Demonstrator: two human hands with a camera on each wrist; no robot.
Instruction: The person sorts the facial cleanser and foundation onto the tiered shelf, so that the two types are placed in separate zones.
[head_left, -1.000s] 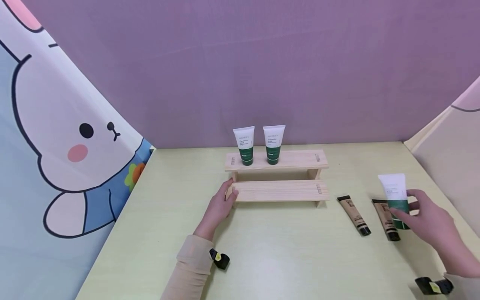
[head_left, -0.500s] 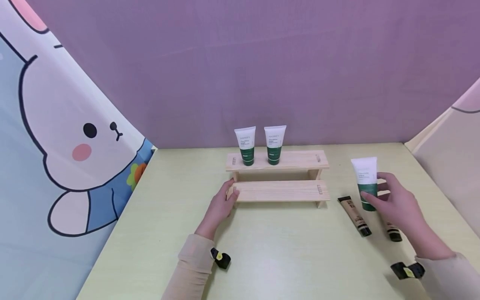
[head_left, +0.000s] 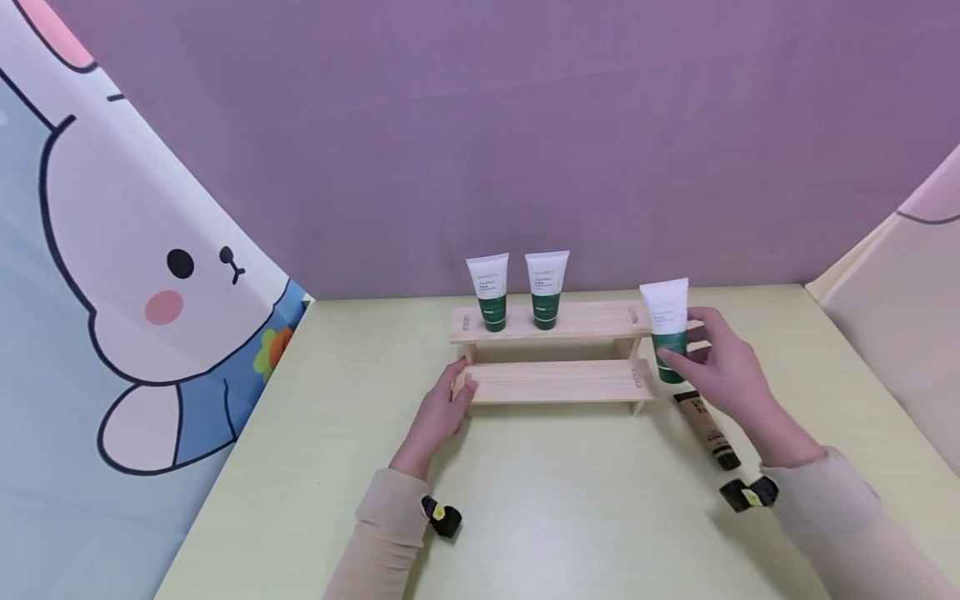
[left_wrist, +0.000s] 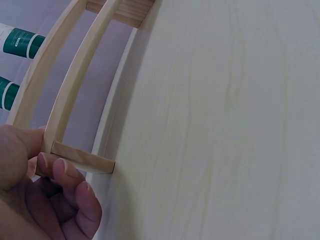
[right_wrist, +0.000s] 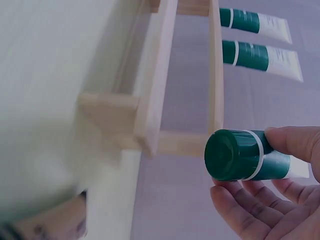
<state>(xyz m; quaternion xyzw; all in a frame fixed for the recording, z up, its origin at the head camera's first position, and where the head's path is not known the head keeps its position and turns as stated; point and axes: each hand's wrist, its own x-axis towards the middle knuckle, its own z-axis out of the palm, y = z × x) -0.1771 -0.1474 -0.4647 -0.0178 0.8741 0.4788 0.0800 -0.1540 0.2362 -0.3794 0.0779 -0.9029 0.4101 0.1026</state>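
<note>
Head view: pale table [head_left: 555, 500] bears a two-tier rack [head_left: 555, 382]. Left hand [head_left: 438, 408] pinches the rack's left end at the lower tier. Right hand [head_left: 723, 362] pinches a white-green tube [head_left: 666, 321] between thumb and fingers, cap down, raised off the table, near the rack's right end, well apart from the left hand. Two like tubes [head_left: 547, 287] stand on the upper tier. Brown tube [head_left: 705, 427] lies near the right hand.

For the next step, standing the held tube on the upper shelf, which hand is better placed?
Probably the right hand: it holds the tube near the right end of the wooden rack, while the left hand grips the rack's left end.
</note>
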